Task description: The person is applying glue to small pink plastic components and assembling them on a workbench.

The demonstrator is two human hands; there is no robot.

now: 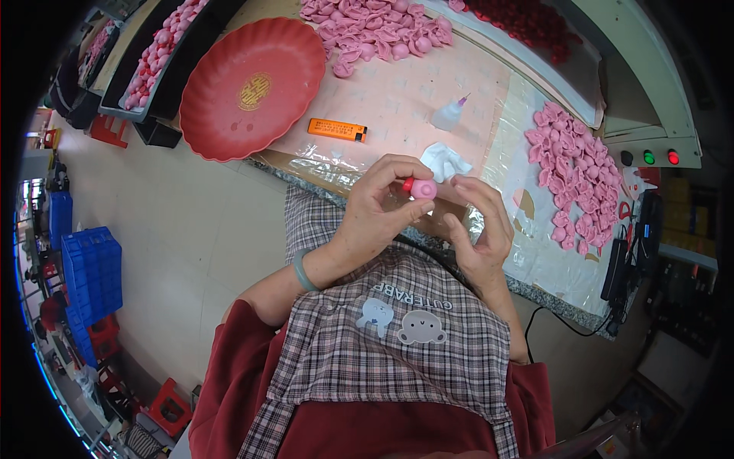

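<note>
Between the thumb and fingers of my left hand (371, 206) is a small round pink figure piece (423, 190) with a red part on its left side. My right hand (485, 237) is just to the right of it, thumb and fingers apart, with nothing visible in them. A crumpled white tissue (445, 162) lies on the table just beyond my hands. Behind it stands a small translucent squeeze bottle (448, 115) with a thin needle tip. An orange lighter (336, 130) rests farther left.
A scalloped red tray (222, 115) overhangs the table's left edge. Loose pink moulded pieces lie heaped at the far side (382, 34) and at the right (573, 180). A dark bin (138, 113) holds pink and red pieces. At right are a machine panel (650, 145) with lights and a power strip (614, 269).
</note>
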